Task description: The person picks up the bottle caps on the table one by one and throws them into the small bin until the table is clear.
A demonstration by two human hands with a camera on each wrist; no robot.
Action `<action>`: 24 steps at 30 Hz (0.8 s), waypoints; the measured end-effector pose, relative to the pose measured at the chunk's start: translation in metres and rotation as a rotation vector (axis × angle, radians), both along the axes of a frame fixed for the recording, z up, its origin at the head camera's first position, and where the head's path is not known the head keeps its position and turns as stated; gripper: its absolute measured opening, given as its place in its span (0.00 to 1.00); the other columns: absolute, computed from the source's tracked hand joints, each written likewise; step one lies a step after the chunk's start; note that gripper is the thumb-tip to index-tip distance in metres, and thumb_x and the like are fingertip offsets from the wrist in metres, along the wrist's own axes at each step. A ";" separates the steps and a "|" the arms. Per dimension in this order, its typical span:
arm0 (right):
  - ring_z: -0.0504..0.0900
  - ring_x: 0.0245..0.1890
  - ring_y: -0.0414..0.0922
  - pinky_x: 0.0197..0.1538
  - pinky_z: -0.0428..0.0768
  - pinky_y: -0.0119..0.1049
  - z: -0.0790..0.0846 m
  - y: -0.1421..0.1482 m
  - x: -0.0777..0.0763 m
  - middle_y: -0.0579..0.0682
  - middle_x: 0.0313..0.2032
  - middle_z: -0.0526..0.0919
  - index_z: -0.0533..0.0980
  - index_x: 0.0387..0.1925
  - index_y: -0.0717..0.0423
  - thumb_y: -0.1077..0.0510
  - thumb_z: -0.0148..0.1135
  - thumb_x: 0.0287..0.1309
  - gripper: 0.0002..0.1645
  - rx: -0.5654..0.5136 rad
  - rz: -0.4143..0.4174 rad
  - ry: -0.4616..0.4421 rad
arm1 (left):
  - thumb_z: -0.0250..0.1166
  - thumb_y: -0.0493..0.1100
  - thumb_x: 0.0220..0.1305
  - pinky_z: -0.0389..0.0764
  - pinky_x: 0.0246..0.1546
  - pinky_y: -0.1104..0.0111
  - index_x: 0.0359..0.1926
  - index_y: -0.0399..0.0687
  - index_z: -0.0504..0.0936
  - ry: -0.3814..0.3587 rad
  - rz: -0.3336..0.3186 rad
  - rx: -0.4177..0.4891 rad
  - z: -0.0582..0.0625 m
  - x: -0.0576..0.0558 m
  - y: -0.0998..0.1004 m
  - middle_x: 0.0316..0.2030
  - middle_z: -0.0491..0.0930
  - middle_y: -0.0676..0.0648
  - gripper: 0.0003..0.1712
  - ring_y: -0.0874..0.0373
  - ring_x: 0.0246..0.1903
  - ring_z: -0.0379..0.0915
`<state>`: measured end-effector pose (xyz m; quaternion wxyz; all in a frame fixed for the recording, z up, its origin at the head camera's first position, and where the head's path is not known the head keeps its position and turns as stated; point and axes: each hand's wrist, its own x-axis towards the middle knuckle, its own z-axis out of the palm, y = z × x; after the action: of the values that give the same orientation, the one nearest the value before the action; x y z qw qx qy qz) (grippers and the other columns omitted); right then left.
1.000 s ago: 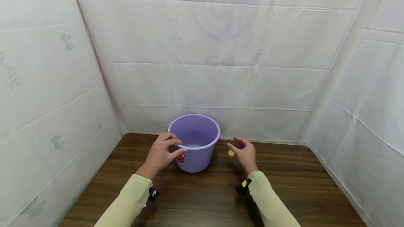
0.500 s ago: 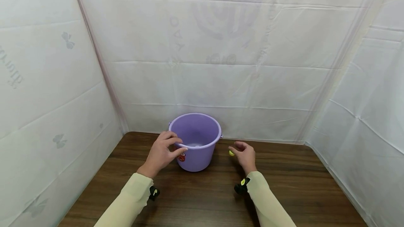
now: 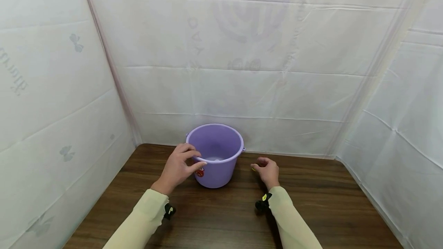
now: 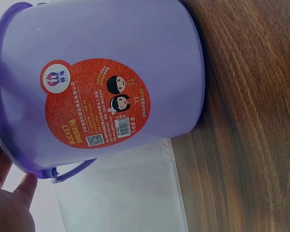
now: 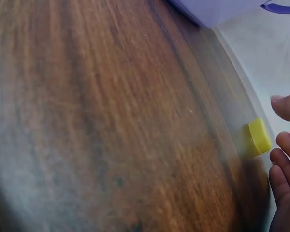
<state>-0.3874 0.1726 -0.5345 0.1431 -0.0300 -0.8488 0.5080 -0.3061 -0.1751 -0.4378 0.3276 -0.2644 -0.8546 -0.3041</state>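
Note:
A purple plastic bucket (image 3: pixel 218 174) stands upright on the table, a red label (image 4: pixel 96 104) on its side. My left hand (image 3: pixel 176 170) grips the bucket's near left rim between thumb and fingers. To the right of the bucket lies a small round yellow piece like a bottle cap (image 5: pixel 259 136). My right hand (image 3: pixel 269 172) is low over it, mostly hiding it in the head view. In the right wrist view, the thumb and relaxed fingers stand around the yellow piece with a gap, pinching nothing.
The dark wood-grain table (image 3: pixel 214 222) is enclosed by white sheeting (image 3: pixel 238 95) at the back and both sides. The bucket stands close to the back sheet. The bucket's purple handle (image 4: pixel 76 170) hangs behind it.
My right hand has lowered a little toward the yellow piece and now covers more of it. The left hand keeps its grip on the bucket rim.

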 end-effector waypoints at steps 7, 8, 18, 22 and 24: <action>0.86 0.49 0.56 0.57 0.80 0.51 -0.003 0.000 -0.003 0.61 0.45 0.89 0.85 0.46 0.64 0.57 0.79 0.51 0.22 0.020 -0.019 -0.007 | 0.83 0.51 0.50 0.77 0.38 0.66 0.35 0.54 0.89 0.012 -0.002 -0.004 0.001 0.000 0.001 0.39 0.79 0.55 0.14 0.59 0.44 0.70; 0.86 0.49 0.55 0.57 0.80 0.50 -0.003 0.000 -0.003 0.60 0.45 0.89 0.85 0.46 0.63 0.57 0.79 0.51 0.21 0.020 -0.022 -0.007 | 0.83 0.52 0.50 0.77 0.38 0.66 0.35 0.54 0.89 0.010 -0.001 -0.005 0.001 0.001 0.002 0.39 0.79 0.55 0.14 0.59 0.44 0.70; 0.86 0.46 0.54 0.54 0.80 0.49 -0.009 -0.002 -0.003 0.57 0.41 0.90 0.87 0.43 0.60 0.58 0.80 0.49 0.19 0.072 -0.035 0.039 | 0.83 0.52 0.50 0.78 0.39 0.66 0.35 0.54 0.89 0.010 0.008 -0.013 0.003 0.001 0.001 0.40 0.80 0.55 0.14 0.58 0.45 0.71; 0.86 0.46 0.53 0.54 0.80 0.50 -0.010 -0.002 -0.002 0.56 0.41 0.90 0.87 0.42 0.60 0.58 0.80 0.48 0.18 0.087 -0.030 0.039 | 0.82 0.52 0.50 0.78 0.39 0.65 0.35 0.54 0.89 0.004 0.011 -0.018 0.002 0.002 0.001 0.40 0.80 0.54 0.14 0.58 0.45 0.71; 0.86 0.46 0.53 0.54 0.80 0.50 -0.011 -0.001 -0.002 0.56 0.41 0.90 0.87 0.43 0.60 0.58 0.81 0.48 0.19 0.094 -0.026 0.034 | 0.83 0.52 0.50 0.78 0.40 0.65 0.34 0.53 0.89 0.004 0.012 -0.017 0.002 0.002 0.000 0.39 0.80 0.54 0.14 0.58 0.45 0.71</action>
<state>-0.3899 0.1715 -0.5459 0.1653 -0.0253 -0.8688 0.4661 -0.3042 -0.1747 -0.4359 0.3289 -0.2627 -0.8581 -0.2942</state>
